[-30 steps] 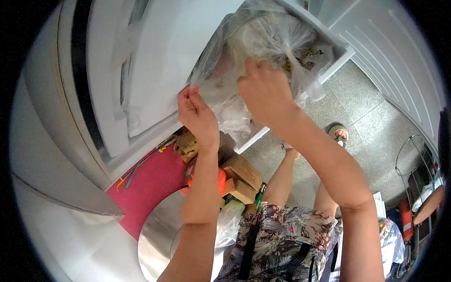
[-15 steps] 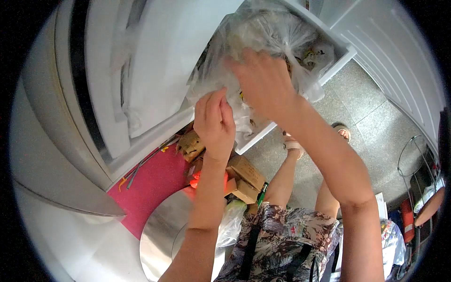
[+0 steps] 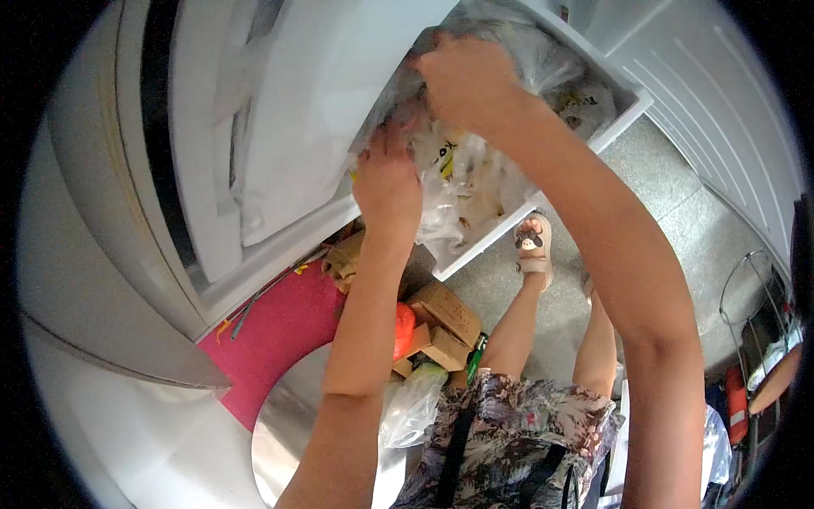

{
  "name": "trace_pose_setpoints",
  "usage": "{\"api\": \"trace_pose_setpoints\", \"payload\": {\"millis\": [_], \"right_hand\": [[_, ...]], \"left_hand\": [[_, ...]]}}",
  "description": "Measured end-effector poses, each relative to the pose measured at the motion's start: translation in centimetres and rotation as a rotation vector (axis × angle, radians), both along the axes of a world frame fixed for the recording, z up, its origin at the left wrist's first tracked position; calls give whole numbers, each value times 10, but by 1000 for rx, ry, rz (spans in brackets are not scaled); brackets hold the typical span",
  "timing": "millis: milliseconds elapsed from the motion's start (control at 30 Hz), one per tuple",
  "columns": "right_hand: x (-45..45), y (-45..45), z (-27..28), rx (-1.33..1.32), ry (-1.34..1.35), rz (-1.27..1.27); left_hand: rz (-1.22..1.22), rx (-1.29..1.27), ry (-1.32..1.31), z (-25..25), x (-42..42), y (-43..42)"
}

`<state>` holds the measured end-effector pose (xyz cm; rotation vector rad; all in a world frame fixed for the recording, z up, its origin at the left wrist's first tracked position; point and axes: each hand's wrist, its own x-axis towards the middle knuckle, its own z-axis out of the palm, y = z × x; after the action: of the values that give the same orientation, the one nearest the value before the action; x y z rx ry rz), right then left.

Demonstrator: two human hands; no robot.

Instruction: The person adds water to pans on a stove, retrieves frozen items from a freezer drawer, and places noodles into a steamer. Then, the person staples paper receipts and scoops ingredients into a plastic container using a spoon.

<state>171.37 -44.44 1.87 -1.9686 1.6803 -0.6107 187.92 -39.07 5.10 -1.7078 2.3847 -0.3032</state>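
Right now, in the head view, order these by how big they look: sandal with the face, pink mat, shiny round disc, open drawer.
1. Open drawer
2. Pink mat and shiny round disc: too alike to rank, both partly covered
3. Sandal

I make out smooth white plastic along the rim of the drawer (image 3: 625, 119), satin rather than mirror-bright. Inside its lower corner, the bags (image 3: 441, 199) look like thin clear plastic, crinkled and glossy. The ribbed door panel (image 3: 708, 106) reads to me as white plastic with a soft sheen. Below the drawer's bottom corner I see matt brown cardboard boxes (image 3: 447, 312) beside a shiny red-orange plastic-looking bundle (image 3: 404, 331). The round top (image 3: 288, 416) gives me a smooth metallic gleam; the patterned garment (image 3: 517, 424) is matt cloth, and the speckled floor (image 3: 666, 182) shines faintly.
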Motion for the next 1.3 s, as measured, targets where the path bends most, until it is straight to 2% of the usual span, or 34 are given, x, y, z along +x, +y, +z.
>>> {"api": "trace_pose_setpoints", "payload": {"millis": [67,100,167,200,267,300,367,500,567,700,767,900,967,1100,1167,1300], "right_hand": [[0,0,-1,1,-12,-55],[-3,-1,2,18,-24,-47],[-7,0,5,34,-37,-38],[-9,4,6,-21,-66,-42],[-10,14,7,-76,-95,-45],[-7,20,8,-64,-91,-54],[4,28,5,-50,-87,-62],[52,27,-1,-91,-124,51],[56,18,-5,-73,-120,66],[37,-7,-10,-34,-164,-124],[37,-11,-14,-33,-200,-174],[31,-12,-11,-20,-194,-159],[29,-9,-6,13,-167,-137],[36,-1,-5,-22,-135,-66],[38,2,-9,-70,-130,-66],[33,5,-2,14,-154,-74]], "left_hand": [[6,195,60,-5,-1,-6],[7,194,60,-12,7,-12],[-38,59,-231,-18,15,-21],[-37,58,-231,-13,11,-21],[133,185,-65,2,3,-17],[134,184,-65,2,6,-12],[99,-61,150,0,15,0],[12,-143,279,15,13,-1],[-134,-239,371,18,9,-4],[-176,-223,430,26,9,9],[-271,15,337,21,13,14],[-302,194,249,11,15,0],[140,294,-349,15,24,-5],[111,185,-281,19,28,3],[193,248,-259,10,21,-2],[224,288,-346,-20,14,-22]]}}
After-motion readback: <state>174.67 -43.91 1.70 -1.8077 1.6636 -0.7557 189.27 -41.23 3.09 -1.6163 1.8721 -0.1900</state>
